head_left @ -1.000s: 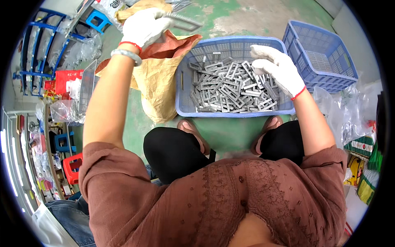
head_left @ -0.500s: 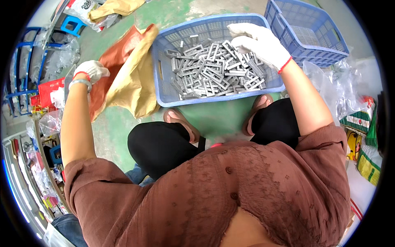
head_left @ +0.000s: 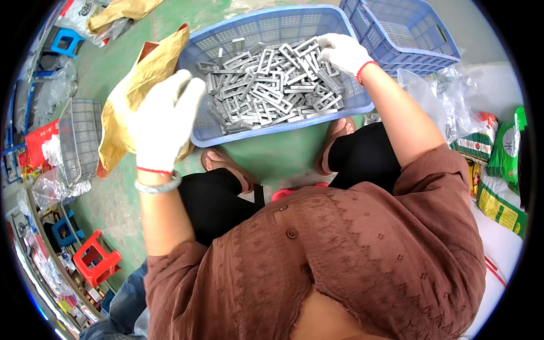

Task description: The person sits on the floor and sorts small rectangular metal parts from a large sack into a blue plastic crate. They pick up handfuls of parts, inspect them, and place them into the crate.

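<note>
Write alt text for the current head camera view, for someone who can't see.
A person's white-gloved right hand is at a heap of grey rectangular frames in a blue basket; the white-gloved left hand is raised in front of a tan sack beside it. A second blue basket stands to the right.

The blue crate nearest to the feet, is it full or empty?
Partly filled: grey rectangular frames lie heaped inside the crate, while its far wall shows bare beyond them.

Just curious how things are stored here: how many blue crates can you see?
2: the larger crate holding grey metal frames, upper centre, and the other crate, upper right. Any hidden underneath wouldn't show.
</note>
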The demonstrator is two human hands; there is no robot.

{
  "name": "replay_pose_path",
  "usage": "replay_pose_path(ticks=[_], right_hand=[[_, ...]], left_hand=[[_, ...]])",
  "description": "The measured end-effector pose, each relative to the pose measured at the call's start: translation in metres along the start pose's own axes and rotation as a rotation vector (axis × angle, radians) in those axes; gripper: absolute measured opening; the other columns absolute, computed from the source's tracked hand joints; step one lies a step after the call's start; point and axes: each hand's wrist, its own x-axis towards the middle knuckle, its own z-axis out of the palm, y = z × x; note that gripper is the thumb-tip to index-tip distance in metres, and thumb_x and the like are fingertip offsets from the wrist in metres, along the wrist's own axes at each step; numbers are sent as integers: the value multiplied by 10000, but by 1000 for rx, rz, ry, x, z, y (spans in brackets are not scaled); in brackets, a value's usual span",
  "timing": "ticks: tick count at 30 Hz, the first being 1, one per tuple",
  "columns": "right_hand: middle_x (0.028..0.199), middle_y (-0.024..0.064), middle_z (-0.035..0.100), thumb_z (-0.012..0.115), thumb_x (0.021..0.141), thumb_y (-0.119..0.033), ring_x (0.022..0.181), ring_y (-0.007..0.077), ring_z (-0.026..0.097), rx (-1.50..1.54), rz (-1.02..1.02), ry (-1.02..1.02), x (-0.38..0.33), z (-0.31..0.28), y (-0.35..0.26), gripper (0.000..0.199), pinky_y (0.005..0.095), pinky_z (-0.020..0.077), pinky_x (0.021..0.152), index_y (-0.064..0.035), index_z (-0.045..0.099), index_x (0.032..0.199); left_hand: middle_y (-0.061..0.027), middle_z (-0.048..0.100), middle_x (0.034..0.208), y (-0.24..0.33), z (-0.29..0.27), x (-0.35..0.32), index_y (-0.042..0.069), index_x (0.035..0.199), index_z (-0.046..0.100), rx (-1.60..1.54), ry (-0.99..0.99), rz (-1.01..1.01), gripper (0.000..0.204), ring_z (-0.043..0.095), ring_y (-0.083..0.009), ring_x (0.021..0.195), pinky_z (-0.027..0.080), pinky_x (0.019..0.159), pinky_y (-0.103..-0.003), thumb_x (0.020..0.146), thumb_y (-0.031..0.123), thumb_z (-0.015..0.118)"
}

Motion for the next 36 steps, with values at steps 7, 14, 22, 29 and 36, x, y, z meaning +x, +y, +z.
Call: replay_pose_path(ticks=[7, 14, 22, 29, 36], right_hand=[[1096, 187, 722, 667, 775, -211, 999, 347, 706, -535, 423, -387, 26, 48, 60, 354, 425, 544, 858, -39, 743, 1075], [1167, 136, 714, 633, 843, -130, 1094, 298, 688, -648, 410, -253, 27, 106, 83, 282, 418, 550, 890, -90, 721, 1108], [1284, 185, 614, 587, 887, -117, 1116, 340, 662, -726, 427, -272, 40, 140, 123, 633, 459, 535, 901, -110, 319, 1460], [1112, 183, 713, 315, 1043, -346, 991, 368, 702, -582, 520, -185, 52, 165, 147, 509, 459, 519, 905, -65, 371, 1464], [1225, 183, 674, 398, 1000, -240, 1111, 366, 659, -490, 529, -233, 47, 122, 113, 427, 469, 483, 963, -148, 484, 1408]], left_hand=[[-125, 668, 915, 15, 38, -8, 105, 981, 669, 73, -303, 163, 310, 650, -320, 910, 503, 786, -369, 934, 402, 593], [-120, 647, 867, 4, 45, 7, 123, 927, 628, 111, -526, 11, 264, 649, -331, 863, 497, 702, -398, 932, 381, 570], [-110, 684, 851, 4, 54, 5, 158, 970, 663, 79, -486, 39, 230, 672, -344, 798, 518, 667, -445, 901, 371, 616], [-59, 696, 1075, 6, 50, 17, 159, 1152, 663, 191, -717, 43, 344, 660, -283, 1033, 521, 785, -420, 870, 354, 660], [-73, 690, 972, 4, 51, 10, 194, 1109, 667, 77, -594, -14, 285, 664, -295, 961, 509, 746, -405, 888, 370, 630]])
